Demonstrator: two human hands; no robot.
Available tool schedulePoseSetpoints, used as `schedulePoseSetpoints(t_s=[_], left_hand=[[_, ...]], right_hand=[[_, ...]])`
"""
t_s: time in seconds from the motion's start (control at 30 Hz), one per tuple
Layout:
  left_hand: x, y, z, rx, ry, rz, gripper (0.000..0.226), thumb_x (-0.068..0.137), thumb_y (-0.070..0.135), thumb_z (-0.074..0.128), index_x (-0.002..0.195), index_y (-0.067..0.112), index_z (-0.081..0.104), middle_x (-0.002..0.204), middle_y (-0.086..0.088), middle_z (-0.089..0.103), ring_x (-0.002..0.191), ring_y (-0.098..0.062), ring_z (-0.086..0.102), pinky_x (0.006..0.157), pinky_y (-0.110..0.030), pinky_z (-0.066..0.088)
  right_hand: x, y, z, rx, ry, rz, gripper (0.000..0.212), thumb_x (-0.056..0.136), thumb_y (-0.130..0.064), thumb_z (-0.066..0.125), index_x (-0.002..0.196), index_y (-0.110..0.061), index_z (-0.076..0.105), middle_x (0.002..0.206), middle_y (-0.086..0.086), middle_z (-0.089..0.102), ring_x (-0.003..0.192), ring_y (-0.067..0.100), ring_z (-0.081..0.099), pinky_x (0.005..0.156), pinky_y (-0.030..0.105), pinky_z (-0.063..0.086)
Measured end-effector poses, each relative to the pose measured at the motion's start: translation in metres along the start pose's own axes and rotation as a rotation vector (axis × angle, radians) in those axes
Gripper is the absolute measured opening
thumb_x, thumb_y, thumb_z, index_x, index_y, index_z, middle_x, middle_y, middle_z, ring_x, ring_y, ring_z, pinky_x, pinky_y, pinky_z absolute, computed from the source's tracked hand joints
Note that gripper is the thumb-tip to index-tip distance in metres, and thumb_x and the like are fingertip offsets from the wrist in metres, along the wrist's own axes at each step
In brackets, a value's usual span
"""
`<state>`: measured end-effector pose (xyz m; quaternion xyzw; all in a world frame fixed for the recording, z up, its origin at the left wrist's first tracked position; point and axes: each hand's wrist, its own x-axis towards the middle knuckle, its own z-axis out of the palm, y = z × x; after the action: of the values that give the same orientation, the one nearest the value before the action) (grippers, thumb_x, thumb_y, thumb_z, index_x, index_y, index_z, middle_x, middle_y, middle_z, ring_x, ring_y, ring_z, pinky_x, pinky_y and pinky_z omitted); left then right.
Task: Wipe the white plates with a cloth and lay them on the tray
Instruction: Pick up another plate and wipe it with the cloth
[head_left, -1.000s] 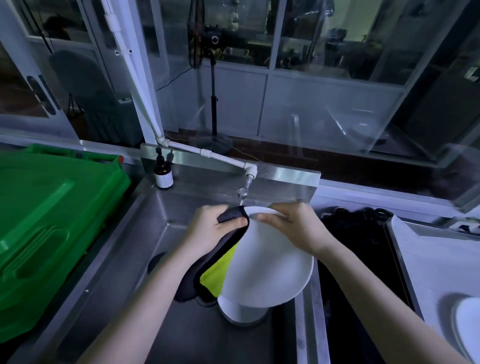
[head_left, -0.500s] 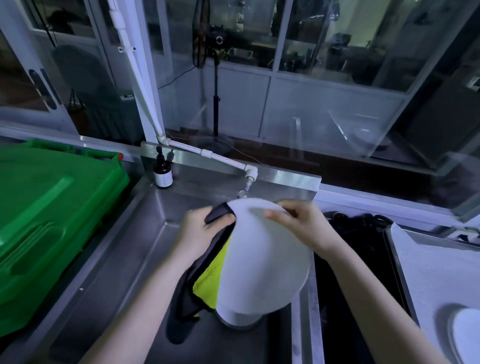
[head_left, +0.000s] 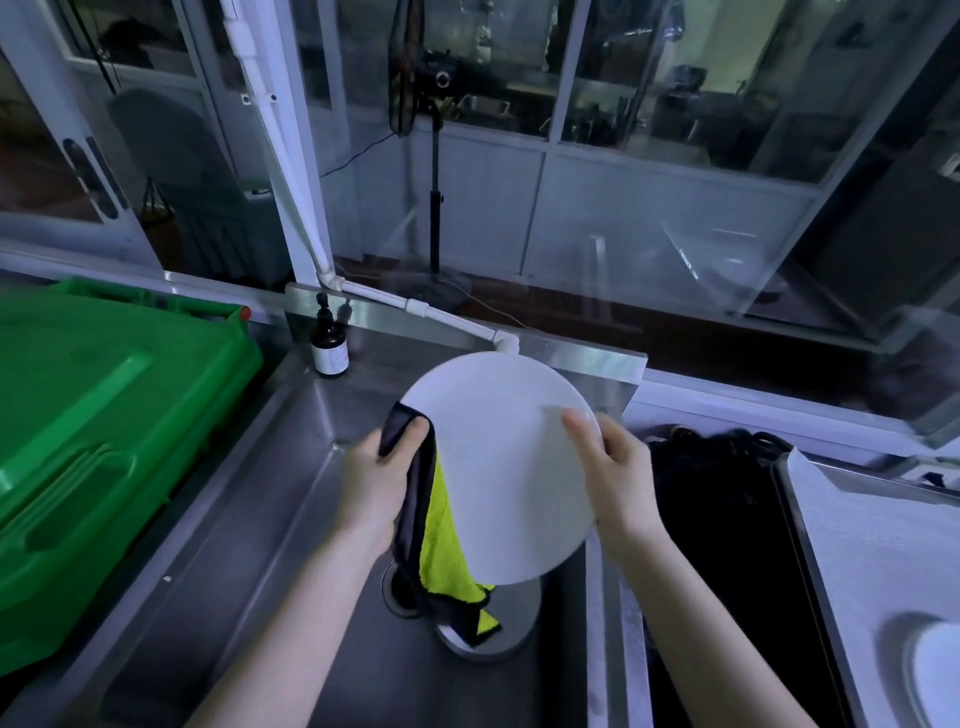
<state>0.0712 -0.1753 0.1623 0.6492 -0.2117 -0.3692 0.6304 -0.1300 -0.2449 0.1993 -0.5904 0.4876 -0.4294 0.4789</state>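
Over the steel sink, the left hand pinches a black-and-yellow cloth against the rim of the tilted white plate. The right hand grips the opposite rim, thumb on its face. Another plate, seemingly on the tray, lies far right.

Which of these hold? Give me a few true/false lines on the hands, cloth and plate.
1. The left hand holds the cloth at the left edge of the plate. True.
2. The right hand is off the plate. False: it grips the right rim.
3. The plate rests on the floor of the sink. False: it is held up, tilted, above the sink.
4. A dark bottle stands at the sink's back left corner. True.
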Motion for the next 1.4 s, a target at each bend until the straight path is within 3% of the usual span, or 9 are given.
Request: schedulePoseSetpoints(t_s=[0.23,0.37,0.5,0.7,0.8,0.87,1.03,1.23,1.4], left_hand=[[0.003,0.028,0.009,0.445,-0.304,0.380,0.039,0.083,0.027,0.078,0.069,-0.004,0.057,0.062,-0.002,0.047,0.061,-0.010,0.038,0.057,-0.031,0.028],[0.001,0.031,0.009,0.498,-0.384,0.395,0.032,0.083,0.025,0.078,0.074,-0.001,0.063,0.062,-0.006,0.051,0.063,-0.011,0.041,0.059,-0.030,0.029],[-0.001,0.013,0.000,0.154,-0.114,0.207,0.019,0.087,0.028,0.073,0.084,0.010,0.070,0.081,0.001,0.074,0.076,-0.012,0.061,0.073,-0.035,0.047],[-0.004,-0.012,0.008,-0.164,0.124,-0.114,0.017,0.085,0.031,0.075,0.085,0.014,0.071,0.093,-0.014,0.074,0.084,-0.024,0.064,0.080,-0.043,0.053],[0.002,-0.008,0.003,-0.146,0.115,-0.103,0.015,0.087,0.030,0.073,0.083,0.016,0.071,0.091,-0.010,0.075,0.084,-0.023,0.064,0.081,-0.041,0.052],[0.008,-0.002,0.000,-0.119,0.122,-0.056,0.014,0.088,0.029,0.072,0.080,0.018,0.071,0.085,-0.004,0.075,0.081,-0.021,0.065,0.076,-0.035,0.050],[0.022,0.012,-0.004,-0.058,0.081,-0.040,0.013,0.088,0.028,0.072,0.082,0.017,0.072,0.088,-0.008,0.074,0.081,-0.020,0.063,0.074,-0.034,0.048],[0.029,0.025,-0.004,-0.032,-0.029,-0.099,0.016,0.091,0.032,0.069,0.087,0.017,0.074,0.087,0.000,0.076,0.090,-0.021,0.069,0.085,-0.035,0.051],[0.025,0.030,-0.006,-0.288,-0.116,-0.309,0.036,0.097,0.037,0.058,0.118,0.011,0.068,0.114,-0.009,0.072,0.107,-0.022,0.067,0.097,-0.038,0.051]], right_hand=[[0.027,-0.040,-0.010,-0.514,-0.488,-0.260,0.037,0.088,-0.041,0.073,0.063,-0.017,0.057,0.059,-0.011,0.042,0.058,0.005,0.036,0.055,0.025,0.030],[0.022,-0.038,-0.002,-0.545,-0.485,-0.377,0.045,0.090,-0.037,0.071,0.055,-0.022,0.047,0.054,-0.011,0.034,0.055,0.006,0.029,0.052,0.020,0.024],[0.018,-0.022,-0.004,-0.217,-0.167,-0.176,0.050,0.090,-0.039,0.070,0.065,0.000,0.053,0.058,-0.006,0.037,0.055,0.008,0.032,0.049,0.025,0.025],[-0.018,0.020,0.035,0.242,0.354,0.220,0.046,0.093,-0.039,0.063,0.063,-0.008,0.047,0.059,-0.007,0.039,0.057,0.011,0.034,0.050,0.022,0.030],[-0.022,0.017,0.019,-0.037,0.148,0.004,0.011,0.095,-0.036,0.065,0.084,-0.034,0.066,0.069,-0.021,0.061,0.068,0.004,0.054,0.058,0.009,0.040],[-0.025,0.012,0.000,-0.295,0.053,-0.260,0.053,0.087,-0.031,0.075,0.136,-0.024,0.057,0.120,-0.035,0.060,0.108,-0.011,0.056,0.089,0.003,0.040],[-0.026,0.003,-0.030,-1.053,-0.387,-1.090,0.075,0.078,-0.053,0.078,0.139,-0.015,0.058,0.152,0.009,0.046,0.144,0.027,0.040,0.116,0.051,0.034],[-0.024,-0.004,-0.020,-1.153,-0.419,-1.311,0.039,0.098,-0.011,0.049,0.135,-0.016,0.063,0.145,0.004,0.055,0.134,0.027,0.052,0.107,0.046,0.047],[-0.030,-0.009,-0.007,-1.013,-0.380,-1.069,0.048,0.084,-0.003,0.070,0.130,-0.019,0.067,0.135,-0.001,0.064,0.122,0.022,0.063,0.090,0.039,0.059]])
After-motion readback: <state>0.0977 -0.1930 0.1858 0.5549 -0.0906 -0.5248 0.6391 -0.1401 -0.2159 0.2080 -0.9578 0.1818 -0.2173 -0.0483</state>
